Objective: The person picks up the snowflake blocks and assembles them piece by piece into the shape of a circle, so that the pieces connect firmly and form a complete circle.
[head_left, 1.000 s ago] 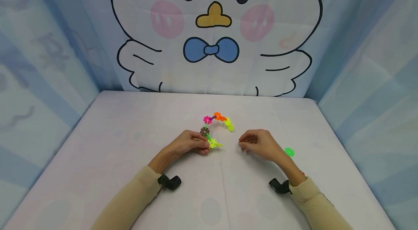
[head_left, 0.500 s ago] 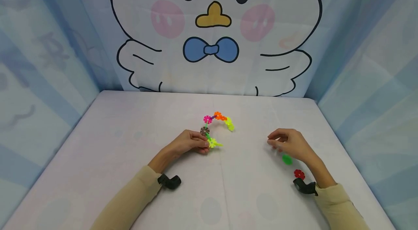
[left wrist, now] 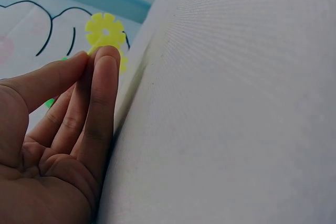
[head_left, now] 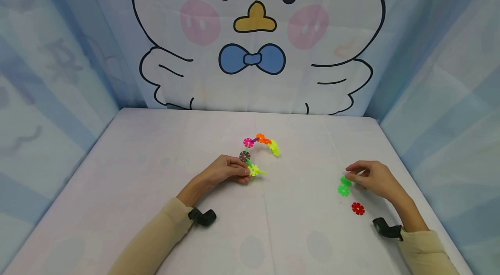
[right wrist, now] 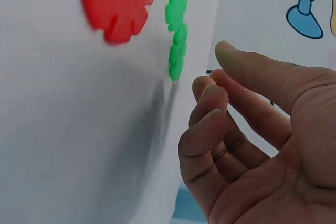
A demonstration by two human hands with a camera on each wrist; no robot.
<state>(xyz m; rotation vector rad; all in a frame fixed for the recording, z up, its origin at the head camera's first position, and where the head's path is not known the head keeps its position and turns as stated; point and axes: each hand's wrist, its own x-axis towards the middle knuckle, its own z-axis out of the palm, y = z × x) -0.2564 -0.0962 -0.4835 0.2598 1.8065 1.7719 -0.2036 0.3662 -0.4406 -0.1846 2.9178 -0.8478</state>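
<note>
My left hand (head_left: 226, 169) pinches a yellow notched plastic disc (head_left: 254, 171) between thumb and fingertips. This disc ends a curved chain of interlocking snowflake discs, running through a brown disc (head_left: 245, 156), a pink disc (head_left: 248, 142) and orange discs (head_left: 260, 138) to yellow-green ones (head_left: 274, 149). In the left wrist view, a yellow disc (left wrist: 105, 29) stands up beyond the fingertips. At the right, my right hand (head_left: 373, 177) hovers by two green discs (head_left: 343, 191) lying close together. Its fingers are loosely bent, with a gap between thumb and forefinger and nothing held in the right wrist view.
A red notched disc (head_left: 357, 208) lies on the white table (head_left: 187, 231), nearer than the green ones. Black wrist cameras sit at both cuffs. Behind the table's far edge hangs a cartoon-printed cloth (head_left: 254, 93), and pale blue curtains flank both sides.
My right hand has moved rightward from near the chain to beside the green discs, and the red disc has come into sight. The left hand and the chain have stayed in place.
</note>
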